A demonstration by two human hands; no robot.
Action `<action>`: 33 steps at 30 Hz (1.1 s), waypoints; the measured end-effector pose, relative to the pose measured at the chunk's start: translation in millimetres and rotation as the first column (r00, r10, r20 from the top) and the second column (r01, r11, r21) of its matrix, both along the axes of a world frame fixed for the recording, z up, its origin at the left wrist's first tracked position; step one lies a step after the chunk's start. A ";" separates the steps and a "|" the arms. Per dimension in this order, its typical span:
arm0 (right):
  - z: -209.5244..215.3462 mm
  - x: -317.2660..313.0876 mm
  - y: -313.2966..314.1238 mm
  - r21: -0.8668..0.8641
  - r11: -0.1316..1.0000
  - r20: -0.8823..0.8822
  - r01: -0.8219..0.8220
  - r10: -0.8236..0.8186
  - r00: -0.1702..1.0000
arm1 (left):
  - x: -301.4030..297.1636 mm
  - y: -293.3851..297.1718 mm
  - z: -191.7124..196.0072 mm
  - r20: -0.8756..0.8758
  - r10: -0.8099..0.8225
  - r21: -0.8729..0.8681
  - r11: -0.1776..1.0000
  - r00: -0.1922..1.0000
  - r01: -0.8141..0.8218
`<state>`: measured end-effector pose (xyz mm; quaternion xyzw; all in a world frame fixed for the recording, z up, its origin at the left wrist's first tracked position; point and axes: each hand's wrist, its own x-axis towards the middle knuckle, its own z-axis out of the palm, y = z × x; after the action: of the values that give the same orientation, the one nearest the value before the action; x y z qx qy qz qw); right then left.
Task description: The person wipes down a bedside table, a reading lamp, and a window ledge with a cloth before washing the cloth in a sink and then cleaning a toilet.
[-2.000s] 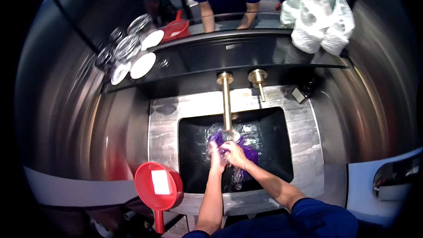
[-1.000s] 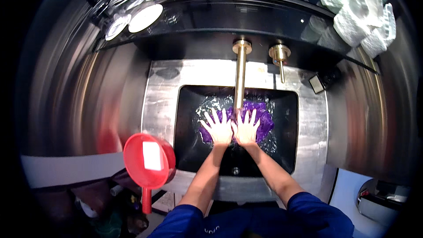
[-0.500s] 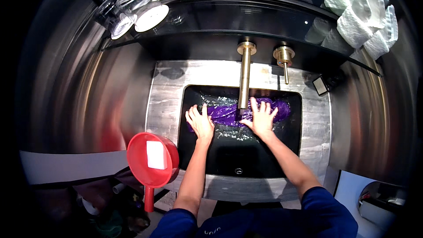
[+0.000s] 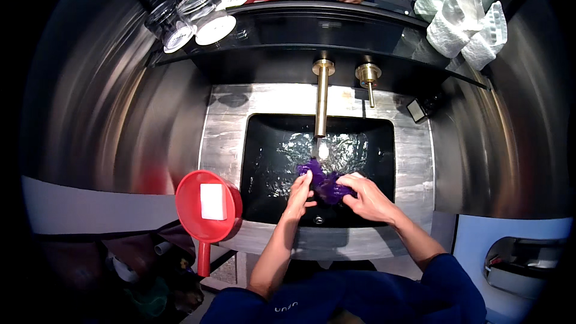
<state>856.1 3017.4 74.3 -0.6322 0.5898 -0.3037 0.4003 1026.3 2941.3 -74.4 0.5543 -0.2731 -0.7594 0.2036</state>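
A wet purple cloth is bunched up between my two hands, over the front half of the black sink. Its left end reaches up by the thumb of my left hand, which is curled against the cloth with some fingers apart. My right hand is closed around the other end, fingers bent over it. Behind the cloth, water falls from the brass spout into rippling water in the basin. How firmly the left fingers grip is hard to see.
A red dipper holding a white block stands at the counter's left edge. The brass tap handle is right of the spout. Glasses and rolled pale towels sit on the shelf above. A small dark box stands at right.
The cloth lay spread across the basin under my flat, spread hands. Now it is gathered into a bunch nearer me, with my hands closer together and the right one closed. Falling water now shows.
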 end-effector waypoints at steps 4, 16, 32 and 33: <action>32.3 15.2 4.9 0.099 0.991 0.527 -0.086 0.021 0.849 | -23.1 -5.1 -1.7 -0.666 0.012 0.228 0.955 0.746 0.188; -188.8 -36.0 -58.5 -0.057 0.756 -0.140 0.652 -0.653 0.744 | -3.9 -65.6 -37.9 0.765 0.379 -0.617 0.665 0.520 0.422; -222.9 -61.2 -105.0 -0.064 0.846 -0.580 0.529 -0.463 0.670 | -17.1 -114.9 -80.9 0.918 0.171 -0.379 0.114 0.358 0.918; -214.2 -63.8 -98.2 -0.074 0.778 -0.549 0.624 -0.554 0.626 | -10.4 -113.3 -64.6 0.911 0.180 -0.406 0.225 0.372 0.886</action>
<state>792.3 2919.1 -140.0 -0.4368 0.8693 -0.1891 0.1332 1015.8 2828.1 -139.0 0.5172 -0.8449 -0.1084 0.0830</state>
